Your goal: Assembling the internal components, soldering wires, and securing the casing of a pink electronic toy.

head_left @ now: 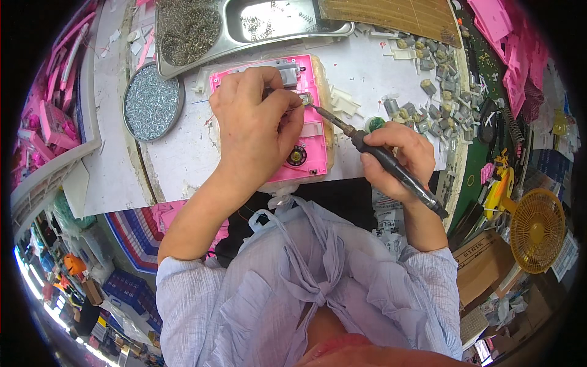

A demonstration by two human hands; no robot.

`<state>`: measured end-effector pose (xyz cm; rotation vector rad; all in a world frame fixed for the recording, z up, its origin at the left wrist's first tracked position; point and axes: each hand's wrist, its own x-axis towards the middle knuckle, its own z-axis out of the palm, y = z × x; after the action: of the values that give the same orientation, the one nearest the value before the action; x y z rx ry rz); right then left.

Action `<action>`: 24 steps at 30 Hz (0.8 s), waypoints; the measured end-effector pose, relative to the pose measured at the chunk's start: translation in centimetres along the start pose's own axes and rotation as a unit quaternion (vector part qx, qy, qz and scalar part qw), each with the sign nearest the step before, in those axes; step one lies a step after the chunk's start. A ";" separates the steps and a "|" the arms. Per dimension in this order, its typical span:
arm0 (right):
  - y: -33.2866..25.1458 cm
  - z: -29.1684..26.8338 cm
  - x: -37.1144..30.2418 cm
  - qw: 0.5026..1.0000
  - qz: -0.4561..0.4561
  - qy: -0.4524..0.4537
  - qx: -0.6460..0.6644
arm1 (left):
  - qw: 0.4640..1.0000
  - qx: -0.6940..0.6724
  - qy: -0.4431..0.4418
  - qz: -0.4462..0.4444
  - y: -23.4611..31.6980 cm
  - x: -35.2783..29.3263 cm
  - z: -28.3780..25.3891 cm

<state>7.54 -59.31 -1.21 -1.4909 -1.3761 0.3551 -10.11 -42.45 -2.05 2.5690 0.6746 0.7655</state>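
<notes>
Pink plastic under the left hand [247, 119], in the head view: one case [317, 161] at the bench's [105, 183] near edge, long axis running away from the body, nearer to left than right. Left thumb and fingers pinched together over its upper half; cannot tell on what. Right hand [413, 154] curled round one black iron [391, 164], slanting up and leftward, tip just beside the left fingertips, contact unclear. By count: one speaker [297, 155] in the case, one dish [181, 101] of screws [150, 103], one tray [257, 44] of springs [186, 30], one fan [536, 227]; grey blocks [446, 85] too piled to count.
</notes>
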 end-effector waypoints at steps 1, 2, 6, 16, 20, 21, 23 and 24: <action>-0.1 -0.1 0.0 1.000 0.000 -0.002 -0.003 | 1.000 0.001 -0.001 0.002 0.0 0.0 0.0; -0.2 -0.3 0.1 1.000 0.000 -0.003 -0.005 | 1.000 0.001 -0.001 0.004 0.0 0.0 -0.1; 0.0 -0.5 0.1 1.000 -0.001 0.004 0.007 | 1.000 0.002 -0.004 0.006 0.0 0.1 -0.1; 0.2 -1.3 0.2 0.999 -0.011 0.032 0.017 | 1.000 0.006 -0.008 -0.001 0.2 0.0 -0.2; 0.1 -1.6 0.4 0.999 -0.016 0.029 0.007 | 1.000 0.002 -0.016 -0.013 0.4 0.1 -0.4; 0.1 -1.7 0.4 1.000 -0.019 0.024 0.002 | 1.000 -0.001 -0.016 -0.017 0.4 0.1 -0.5; 0.2 -1.7 0.4 0.999 -0.024 0.026 0.001 | 1.000 0.002 -0.015 -0.012 0.6 0.2 -0.7; 0.3 -1.7 0.4 0.999 -0.026 0.026 0.001 | 1.000 0.003 -0.015 -0.010 0.6 0.2 -0.7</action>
<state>9.16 -59.74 -0.52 -1.4507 -1.3700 0.2826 -10.17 -42.66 -1.11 2.5694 0.6935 0.7176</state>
